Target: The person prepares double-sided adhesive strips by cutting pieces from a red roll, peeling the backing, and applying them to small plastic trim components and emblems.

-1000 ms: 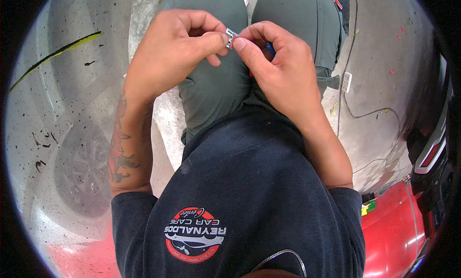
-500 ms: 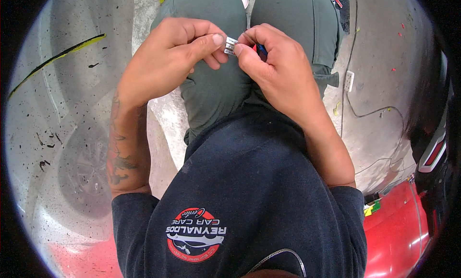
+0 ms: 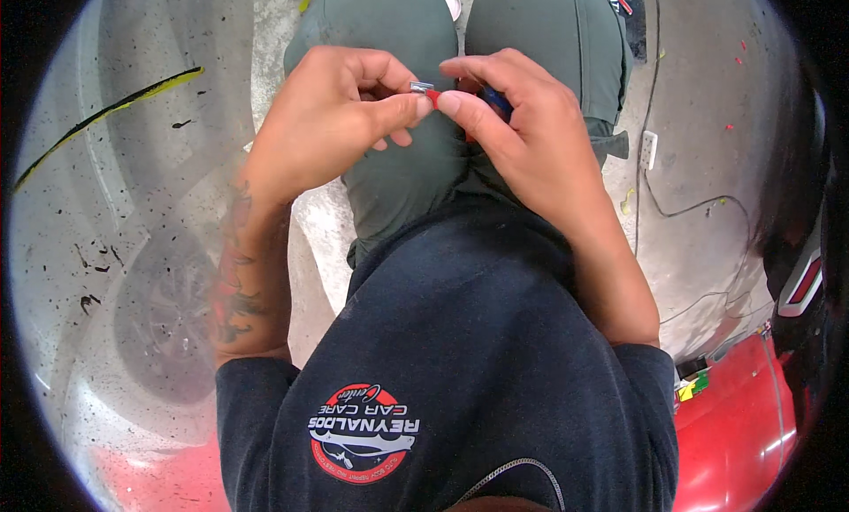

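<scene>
Above my thighs, my left hand (image 3: 332, 114) pinches a small silver metal piece with a red part (image 3: 432, 97) between thumb and fingers. The metal end sticks up just above the left thumb tip. Close beside it, my right hand (image 3: 531, 118) has its thumb tip against the red part, while its index finger arches above, apart from the thumb. Curled in the right palm is a dark blue object (image 3: 497, 103) with a bit of orange-red below it; most of it is hidden by the hand, so its kind does not show.
Under my hands are my green trousers (image 3: 380, 176). A glossy silver car panel (image 3: 106, 202) with dark specks and a yellow-black strip (image 3: 115, 105) stands at left. On the right floor lie a black cable (image 3: 672, 213) and a white power strip (image 3: 649, 149). A red car panel (image 3: 734, 415) is at lower right.
The metal piece has been turned, so its red part now shows between my thumbs. My right index finger has lifted off it. Both hands have shifted slightly down and right.
</scene>
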### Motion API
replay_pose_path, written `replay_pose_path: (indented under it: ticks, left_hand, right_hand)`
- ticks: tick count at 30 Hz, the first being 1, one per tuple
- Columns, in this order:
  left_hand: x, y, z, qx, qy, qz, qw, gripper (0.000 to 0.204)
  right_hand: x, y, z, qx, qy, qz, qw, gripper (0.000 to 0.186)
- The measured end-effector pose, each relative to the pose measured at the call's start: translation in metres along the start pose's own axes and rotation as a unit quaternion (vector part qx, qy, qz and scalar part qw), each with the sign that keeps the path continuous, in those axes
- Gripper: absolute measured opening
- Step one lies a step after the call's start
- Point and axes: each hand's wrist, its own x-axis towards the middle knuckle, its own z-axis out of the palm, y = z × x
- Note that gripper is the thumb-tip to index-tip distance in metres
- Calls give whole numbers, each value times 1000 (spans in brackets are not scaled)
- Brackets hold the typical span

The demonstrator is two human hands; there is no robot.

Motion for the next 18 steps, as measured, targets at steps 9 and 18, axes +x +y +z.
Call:
replay_pose_path:
  ticks: [9, 18]
  left_hand:
    - [-6, -11, 8, -83, 50, 25, 995, 17]
    - [-19, -16, 17, -143, 33, -12, 989, 20]
  right_hand:
    - [-22, 8, -10, -50, 57, -57, 996, 36]
    - [-54, -16, 4, 107, 25, 37, 993, 29]
